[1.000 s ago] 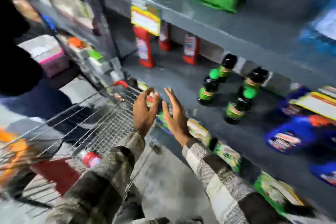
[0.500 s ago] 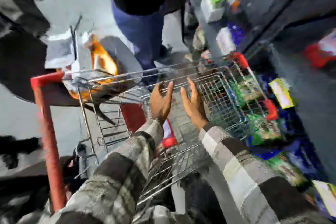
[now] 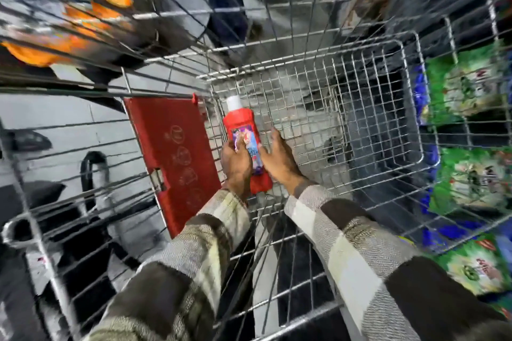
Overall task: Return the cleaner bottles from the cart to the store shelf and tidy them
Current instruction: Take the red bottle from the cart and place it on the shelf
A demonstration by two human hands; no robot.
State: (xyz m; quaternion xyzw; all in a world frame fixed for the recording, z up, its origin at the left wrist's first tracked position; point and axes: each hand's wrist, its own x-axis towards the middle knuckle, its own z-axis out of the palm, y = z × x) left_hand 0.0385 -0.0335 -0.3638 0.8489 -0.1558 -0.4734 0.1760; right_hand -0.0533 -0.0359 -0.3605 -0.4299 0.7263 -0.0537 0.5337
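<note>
At frame centre, the left hand [image 3: 237, 166] and right hand [image 3: 279, 160] clamp their grip on either side of the red cleaner bottle [image 3: 245, 144] lying in the wire cart [image 3: 360, 108]; lifted carelessly, it could snag the mesh or slip

Both arms reach forward and down, plaid sleeves to the wrists. Left hand [image 3: 236, 166] and right hand [image 3: 278, 159] sit side by side, fingers curled inward, palms facing.

A red plastic cleaner bottle with a white cap [image 3: 243, 130] lies in the wire shopping cart [image 3: 360, 108], between the left hand [image 3: 235, 166] and right hand [image 3: 279, 160]. A red plastic flap [image 3: 171, 158] lies left; green packets [image 3: 471, 86] lie right.
</note>
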